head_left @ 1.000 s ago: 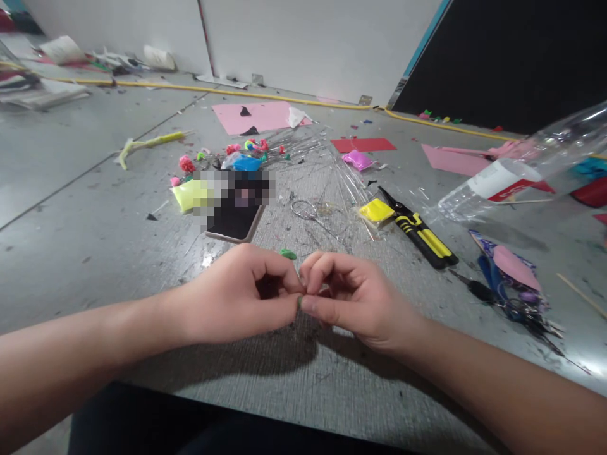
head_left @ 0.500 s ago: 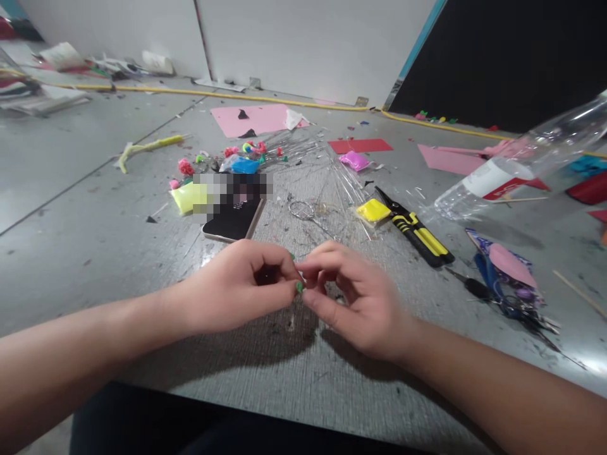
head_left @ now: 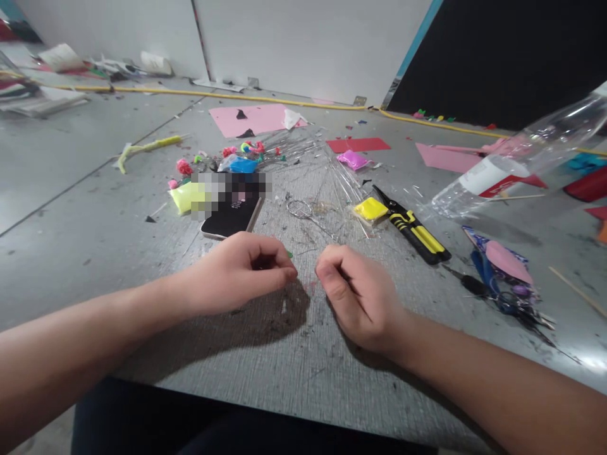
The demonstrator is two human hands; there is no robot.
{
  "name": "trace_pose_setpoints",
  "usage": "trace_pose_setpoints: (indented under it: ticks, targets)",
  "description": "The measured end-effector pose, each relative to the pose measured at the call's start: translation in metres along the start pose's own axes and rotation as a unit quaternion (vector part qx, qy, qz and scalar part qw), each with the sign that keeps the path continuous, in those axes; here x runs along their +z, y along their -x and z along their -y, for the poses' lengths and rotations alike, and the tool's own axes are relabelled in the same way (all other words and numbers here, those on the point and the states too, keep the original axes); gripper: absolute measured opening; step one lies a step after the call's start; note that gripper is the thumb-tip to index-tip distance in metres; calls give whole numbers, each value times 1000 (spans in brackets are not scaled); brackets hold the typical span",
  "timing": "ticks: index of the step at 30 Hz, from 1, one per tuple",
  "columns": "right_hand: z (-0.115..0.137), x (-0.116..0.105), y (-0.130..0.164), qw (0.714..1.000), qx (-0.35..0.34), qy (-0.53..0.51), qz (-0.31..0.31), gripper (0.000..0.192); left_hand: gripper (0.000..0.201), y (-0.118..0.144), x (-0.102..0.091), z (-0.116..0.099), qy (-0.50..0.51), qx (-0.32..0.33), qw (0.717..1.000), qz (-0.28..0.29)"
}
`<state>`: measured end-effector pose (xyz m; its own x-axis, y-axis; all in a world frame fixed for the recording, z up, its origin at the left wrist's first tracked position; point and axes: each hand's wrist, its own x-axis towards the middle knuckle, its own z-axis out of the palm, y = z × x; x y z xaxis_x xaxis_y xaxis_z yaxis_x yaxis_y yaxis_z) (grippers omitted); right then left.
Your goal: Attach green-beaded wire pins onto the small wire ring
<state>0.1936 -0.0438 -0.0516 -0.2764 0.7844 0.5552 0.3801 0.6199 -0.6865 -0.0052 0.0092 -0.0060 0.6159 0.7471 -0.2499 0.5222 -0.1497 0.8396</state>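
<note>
Two hands rest close together on a messy gray tabletop [head_left: 95, 253].

The left hand [head_left: 241, 272] is curled up, with its fingers pinched tight at the tips. I cannot tell what they hold, because it is too small to see. A tiny green bit [head_left: 289, 254] peeks out just behind this hand on the tabletop. The right hand [head_left: 360, 294] is curled into a loose fist, a little apart from the left hand, and I cannot tell if anything is inside it. A black phone [head_left: 232, 218] lies just past the left hand. A wire loop [head_left: 300, 209] lies past both hands. Yellow and black pliers [head_left: 412, 227] lie farther to the right, next to a yellow lump [head_left: 372, 208]. A clear plastic bottle [head_left: 516, 167] lies on its side far to the right.
</note>
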Motion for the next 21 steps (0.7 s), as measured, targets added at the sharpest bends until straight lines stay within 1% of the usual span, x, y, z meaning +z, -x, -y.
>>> trace_pose_setpoints:
  ticks: [2, 6, 8, 10, 12, 15, 18, 21]
  targets:
    - [-1, 0, 0, 1000, -12, 6, -1, 19, 20, -2, -2, 1, 11, -5, 1000, -5]
    - [-2, 1, -1, 999, -41, 11, -25, 6, 20, -3, -4, 2, 30, -17, 999, 8]
    - [-1, 2, -1, 998, -61, 4, -33, 4, 19, -2, -4, 1, 40, -22, 999, 17]
    - [0, 3, 0, 996, -80, 6, -28, 5, 18, -2, -4, 1, 48, -23, 998, 29]
    - [1, 2, 1, 995, -96, 24, -19, 2, 17, -1, -3, 0, 54, -22, 997, 45]
    - [2, 1, 2, 992, -117, 53, -18, 16, 16, 0, -2, 0, 63, -25, 996, 64]
    - [2, 1, 3, 988, -138, 61, -16, 22, 14, 1, -1, -2, 73, -32, 994, 76]
    - [2, 2, 2, 988, -146, 52, 3, 29, 13, 2, -1, -3, 85, -32, 993, 80]
